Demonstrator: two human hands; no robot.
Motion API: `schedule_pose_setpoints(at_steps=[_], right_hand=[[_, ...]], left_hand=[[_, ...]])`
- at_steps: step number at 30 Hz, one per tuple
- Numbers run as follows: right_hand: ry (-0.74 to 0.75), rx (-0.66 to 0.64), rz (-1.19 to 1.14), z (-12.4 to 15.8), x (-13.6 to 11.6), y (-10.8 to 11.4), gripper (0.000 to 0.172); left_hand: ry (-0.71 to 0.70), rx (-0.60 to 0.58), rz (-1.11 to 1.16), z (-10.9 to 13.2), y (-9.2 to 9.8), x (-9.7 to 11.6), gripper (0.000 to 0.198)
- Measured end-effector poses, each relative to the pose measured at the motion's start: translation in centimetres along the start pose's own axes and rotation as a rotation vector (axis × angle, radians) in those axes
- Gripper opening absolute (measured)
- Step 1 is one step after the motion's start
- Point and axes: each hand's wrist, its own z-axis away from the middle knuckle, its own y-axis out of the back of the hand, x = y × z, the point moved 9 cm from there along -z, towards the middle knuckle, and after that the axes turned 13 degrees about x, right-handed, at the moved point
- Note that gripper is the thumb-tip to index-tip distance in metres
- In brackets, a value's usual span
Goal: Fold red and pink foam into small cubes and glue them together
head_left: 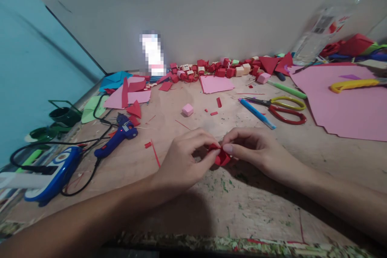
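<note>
Over the middle of the wooden table, my left hand [190, 157] pinches a small piece of folded red paper [223, 159] between thumb and fingers. From the other side my right hand [252, 147] grips the same paper, its thumb and forefinger closed on the edge. Fingers hide part of the piece, so its full shape does not show. Beyond the hands lies a pink paper cube [188, 109], with small red scraps [214, 113] to its right. A blue pen [256, 113] and scissors [287, 109] with yellow and red handles rest farther right.
A blue glue gun [116, 139] with a black cord lies left, near a blue-and-white power strip [56, 175]. Small red and cream paper cubes [220, 71] line the back wall. Pink sheets [347, 105], a yellow cutter [353, 84] and a plastic bottle [329, 24] are at right.
</note>
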Motion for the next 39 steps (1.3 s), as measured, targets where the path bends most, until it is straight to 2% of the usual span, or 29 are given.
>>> schedule_pose_setpoints(at_steps=[5,10,13,15,18,21,27,32,36,39], right_hand=[[0.105,0.026,0.115,0.6,-0.8,-0.5,0.015],[0.113,0.081,0.093,0.5,-0.5,-0.2,0.009],[0.107,0.146,0.054,0.0,-0.6,0.8,0.011],[0.086,0.173,0.026,-0.3,-0.6,1.3,0.015],[0.053,0.185,-0.011,-0.3,-0.5,1.5,0.017],[0.058,0.168,-0.022,-0.2,-0.5,1.3,0.017],[0.1,0.107,-0.078,-0.3,-0.8,0.6,0.02],[0.032,0.091,-0.08,-0.3,-0.2,0.6,0.018],[0.085,0.089,-0.005,-0.2,-0.5,0.6,0.016],[0.145,0.089,0.043,0.0,-0.8,0.4,0.019]], left_hand=[[0.028,0.004,-0.012,-0.1,-0.1,-0.5,0.011],[0.095,-0.023,0.03,0.0,-0.5,-1.0,0.006],[0.191,-0.026,0.081,0.2,-0.6,-1.5,0.02],[0.269,0.02,0.145,0.2,-0.3,-2.0,0.024],[0.366,0.056,0.216,0.1,-0.2,-2.7,0.014],[0.4,0.02,0.25,0.1,-0.6,-2.8,0.007],[0.341,0.045,0.221,0.2,-0.3,-2.4,0.003],[0.183,0.091,0.099,-0.2,0.5,-1.4,0.009],[0.077,0.096,0.019,-0.3,0.8,-0.4,0.01],[0.064,0.095,0.01,-0.2,0.8,-0.2,0.014]])
